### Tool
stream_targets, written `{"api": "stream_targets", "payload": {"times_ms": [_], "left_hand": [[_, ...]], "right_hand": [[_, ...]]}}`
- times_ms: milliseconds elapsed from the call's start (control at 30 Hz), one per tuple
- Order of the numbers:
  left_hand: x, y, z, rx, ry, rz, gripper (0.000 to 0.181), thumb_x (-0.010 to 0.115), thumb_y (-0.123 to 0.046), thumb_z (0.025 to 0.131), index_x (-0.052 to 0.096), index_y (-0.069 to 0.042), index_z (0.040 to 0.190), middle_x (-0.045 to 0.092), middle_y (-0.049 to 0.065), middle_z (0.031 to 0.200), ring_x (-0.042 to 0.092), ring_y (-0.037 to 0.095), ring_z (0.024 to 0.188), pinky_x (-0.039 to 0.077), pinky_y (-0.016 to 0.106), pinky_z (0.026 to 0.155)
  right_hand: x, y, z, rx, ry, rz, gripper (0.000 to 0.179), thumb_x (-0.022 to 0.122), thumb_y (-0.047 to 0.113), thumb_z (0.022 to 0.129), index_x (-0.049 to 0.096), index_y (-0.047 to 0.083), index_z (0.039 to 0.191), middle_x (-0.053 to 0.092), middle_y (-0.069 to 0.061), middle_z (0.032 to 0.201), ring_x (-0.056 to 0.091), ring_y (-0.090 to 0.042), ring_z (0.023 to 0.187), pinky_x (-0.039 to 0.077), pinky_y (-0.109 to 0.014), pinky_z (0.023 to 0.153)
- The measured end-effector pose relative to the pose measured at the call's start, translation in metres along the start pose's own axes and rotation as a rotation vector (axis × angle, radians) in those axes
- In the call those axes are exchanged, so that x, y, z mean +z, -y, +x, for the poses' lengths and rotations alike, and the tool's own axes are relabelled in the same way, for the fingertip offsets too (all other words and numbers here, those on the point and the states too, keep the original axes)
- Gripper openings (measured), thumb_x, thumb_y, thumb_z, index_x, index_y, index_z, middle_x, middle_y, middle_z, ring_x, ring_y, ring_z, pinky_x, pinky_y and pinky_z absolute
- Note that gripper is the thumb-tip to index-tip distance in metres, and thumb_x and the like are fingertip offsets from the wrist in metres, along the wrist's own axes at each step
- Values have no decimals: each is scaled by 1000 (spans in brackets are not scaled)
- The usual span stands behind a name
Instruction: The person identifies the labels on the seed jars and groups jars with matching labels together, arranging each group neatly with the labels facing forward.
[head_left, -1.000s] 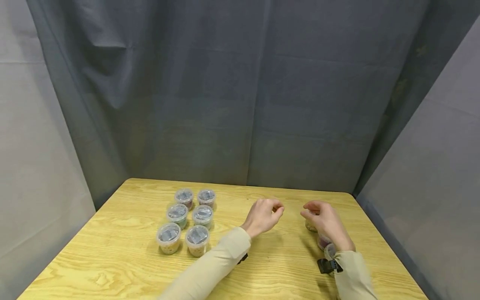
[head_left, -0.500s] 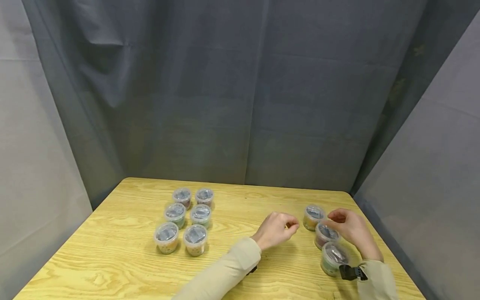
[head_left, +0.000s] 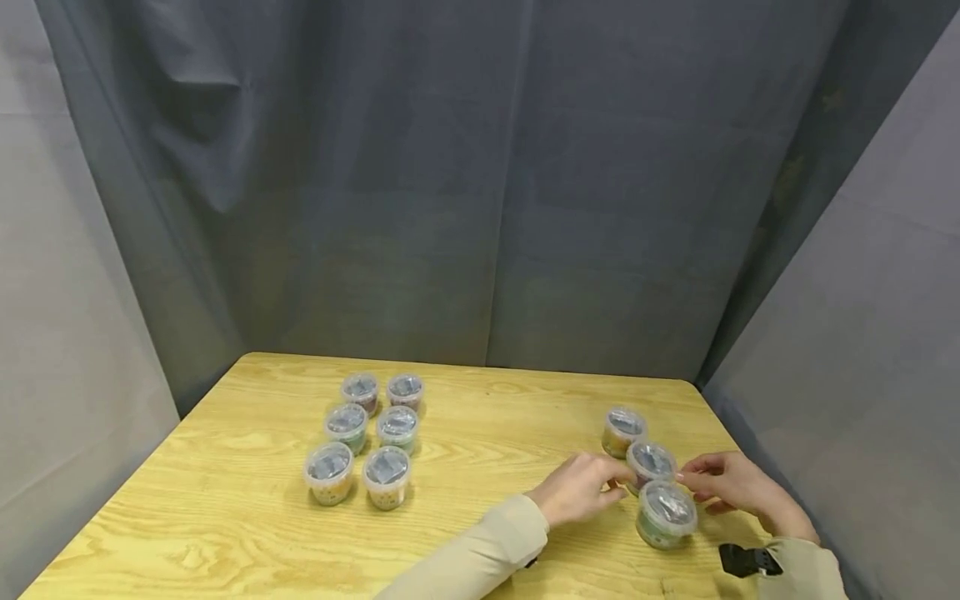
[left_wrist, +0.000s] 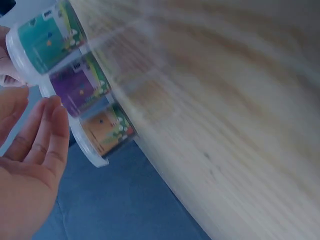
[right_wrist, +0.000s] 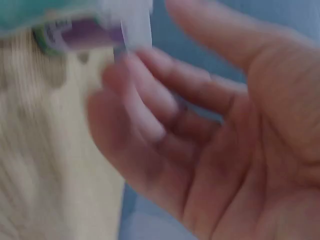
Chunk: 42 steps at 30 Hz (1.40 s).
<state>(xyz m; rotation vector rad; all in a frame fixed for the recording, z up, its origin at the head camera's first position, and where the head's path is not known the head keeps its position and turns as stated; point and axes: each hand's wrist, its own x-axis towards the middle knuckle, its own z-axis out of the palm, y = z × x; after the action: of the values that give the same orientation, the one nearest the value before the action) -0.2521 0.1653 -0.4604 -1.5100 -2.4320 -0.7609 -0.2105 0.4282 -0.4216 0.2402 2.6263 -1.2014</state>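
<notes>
Three small lidded plastic tubs stand in a slanting row at the table's right: an orange one [head_left: 623, 431] at the back, a purple one [head_left: 650, 462] in the middle and a teal one [head_left: 667, 512] in front. My left hand [head_left: 583, 490] reaches to the left side of the purple tub, its fingers extended in the left wrist view. From the other side my right hand [head_left: 738, 487] comes up to the same tub, fingertips at its lid edge and fingers loosely bent. Neither hand grips a tub. Coloured labels on the teal [left_wrist: 47, 42], purple [left_wrist: 80, 86] and orange [left_wrist: 106, 131] tubs face the left wrist camera.
Several similar tubs, such as an orange one [head_left: 387, 477], stand in two columns on the left of the wooden table [head_left: 225, 533]. A dark curtain [head_left: 390, 183] hangs behind the table, with pale panels [head_left: 870, 333] at both sides.
Both hands have come nearer, from the orange tub's level to the purple tub: the left moved right, the right moved right and down. The right-hand row of tubs is now uncovered.
</notes>
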Motion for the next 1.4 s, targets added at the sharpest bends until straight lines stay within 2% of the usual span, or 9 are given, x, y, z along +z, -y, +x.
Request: {"api": "stream_targets", "payload": {"times_ms": [100, 200, 333, 433, 667, 867, 1100, 1267, 1400], "left_hand": [[5, -5, 2, -1, 11, -16, 21, 69, -18, 93, 72, -20, 114, 71, -13, 112, 65, -6, 95, 44, 0, 78], [9, -8, 3, -90, 31, -119, 25, 70, -21, 92, 70, -19, 117, 71, -12, 113, 64, -4, 96, 44, 1, 77], [14, -13, 4, -238, 35, -252, 32, 74, -22, 89, 67, -17, 120, 70, -8, 114, 65, -4, 92, 46, 3, 73], [18, -17, 6, -279, 38, -267, 36, 77, -22, 86, 67, -16, 120, 70, -9, 115, 65, -4, 89, 46, 3, 70], [20, -23, 10, -277, 82, -296, 40, 80, -24, 83, 66, -18, 120, 72, -12, 106, 63, -8, 85, 45, 2, 68], [15, -24, 5, -317, 94, -402, 42, 81, -24, 82, 66, -19, 121, 72, -14, 104, 63, -8, 84, 48, 6, 69], [5, -20, -5, -321, 54, -497, 41, 81, -24, 82, 67, -21, 120, 70, -15, 105, 64, -5, 87, 50, 10, 74], [2, -15, -12, -284, 21, -530, 44, 80, -27, 83, 66, -21, 124, 69, -14, 115, 64, -4, 93, 51, 13, 79], [-2, -10, -17, -303, 4, -616, 48, 77, -29, 86, 63, -18, 130, 66, -12, 122, 62, -3, 98, 52, 14, 79]], "right_hand": [[-5, -12, 1, -27, 162, 101, 50, 62, 32, 97, 59, -9, 125, 70, -7, 102, 68, -22, 90, 60, -46, 79], [-6, -21, 1, -63, 276, 179, 47, 60, 30, 98, 59, -8, 125, 71, -5, 100, 69, -23, 89, 60, -46, 79], [-4, -24, 1, -59, 311, 205, 43, 61, 29, 98, 62, -6, 123, 70, -4, 97, 68, -22, 84, 61, -44, 76], [-5, -23, 1, -63, 311, 198, 39, 61, 29, 98, 65, -4, 119, 70, -4, 95, 68, -22, 82, 61, -43, 74], [-5, -19, 2, -100, 302, 188, 31, 62, 28, 97, 71, 2, 110, 72, -3, 81, 69, -16, 69, 62, -41, 68], [-6, -20, 1, -147, 404, 254, 28, 57, 21, 100, 70, 1, 112, 71, -3, 79, 68, -11, 66, 62, -37, 68], [-1, -12, 1, -212, 442, 259, 27, 54, 20, 101, 69, -1, 106, 69, -2, 75, 67, -10, 63, 62, -36, 64], [3, -5, -1, -233, 439, 278, 26, 53, 19, 102, 70, 0, 105, 69, -2, 78, 67, -11, 64, 62, -36, 65], [6, 2, 0, -259, 426, 288, 25, 53, 19, 102, 70, 1, 106, 69, 0, 79, 68, -11, 65, 62, -38, 66]]}}
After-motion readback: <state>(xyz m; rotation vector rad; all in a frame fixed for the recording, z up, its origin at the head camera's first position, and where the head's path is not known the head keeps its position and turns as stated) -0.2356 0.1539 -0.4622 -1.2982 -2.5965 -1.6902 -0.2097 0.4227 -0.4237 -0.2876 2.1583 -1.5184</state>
